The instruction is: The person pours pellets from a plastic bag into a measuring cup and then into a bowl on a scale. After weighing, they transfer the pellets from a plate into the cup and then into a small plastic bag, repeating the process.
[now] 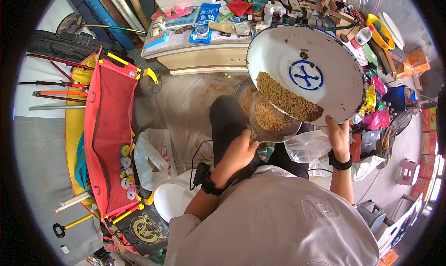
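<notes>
My right hand [339, 137] grips the lower rim of a large white enamel basin [274, 48], with a blue emblem and chipped edges. The basin is tilted, and brown granules [288, 99] are gathered along its lower left side. Under that edge, my left hand [239, 151] is closed on the rim of a round see-through bowl [278, 135] with lighter tan granules [268, 117] in it. Behind the bowl, more tan granules [246, 101] show in a second round vessel, partly hidden by the basin. A clear plastic bag [306, 146] hangs beside the bowl.
A red fabric rack [109, 140] with yellow fittings stands at left, near a white bucket [173, 198] and a white plastic bag [153, 157]. Ahead is a cluttered table [204, 57] with a blue packet [203, 24]. Several packages [376, 103] crowd the right side.
</notes>
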Motion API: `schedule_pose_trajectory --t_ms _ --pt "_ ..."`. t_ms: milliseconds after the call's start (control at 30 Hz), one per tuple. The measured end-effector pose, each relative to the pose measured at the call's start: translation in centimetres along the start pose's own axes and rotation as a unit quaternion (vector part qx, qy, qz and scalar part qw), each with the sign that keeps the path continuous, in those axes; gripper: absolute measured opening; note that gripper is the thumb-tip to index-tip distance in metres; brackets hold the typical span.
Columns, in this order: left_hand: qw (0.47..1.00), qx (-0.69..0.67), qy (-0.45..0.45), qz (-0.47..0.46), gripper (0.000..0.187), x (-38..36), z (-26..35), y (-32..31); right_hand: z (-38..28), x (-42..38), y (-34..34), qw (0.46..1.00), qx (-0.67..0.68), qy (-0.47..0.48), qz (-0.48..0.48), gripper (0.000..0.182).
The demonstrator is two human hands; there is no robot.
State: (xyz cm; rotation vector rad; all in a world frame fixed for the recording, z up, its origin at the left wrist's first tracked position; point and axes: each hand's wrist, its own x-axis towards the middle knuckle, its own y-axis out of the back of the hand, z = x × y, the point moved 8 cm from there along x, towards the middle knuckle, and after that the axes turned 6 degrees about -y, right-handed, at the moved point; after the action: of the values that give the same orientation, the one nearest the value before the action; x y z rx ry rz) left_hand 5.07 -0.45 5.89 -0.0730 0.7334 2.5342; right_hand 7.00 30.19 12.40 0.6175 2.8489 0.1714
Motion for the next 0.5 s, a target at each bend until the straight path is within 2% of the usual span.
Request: schedule_pose_trajectory --t_ms 500 --pt "1.000 -0.014 0.008 -0.003 0.028 -0.06 0.26 0.19 -0.70 -0.20 -0.20 0.999 -0.025 0.021 -0.001 0.030"
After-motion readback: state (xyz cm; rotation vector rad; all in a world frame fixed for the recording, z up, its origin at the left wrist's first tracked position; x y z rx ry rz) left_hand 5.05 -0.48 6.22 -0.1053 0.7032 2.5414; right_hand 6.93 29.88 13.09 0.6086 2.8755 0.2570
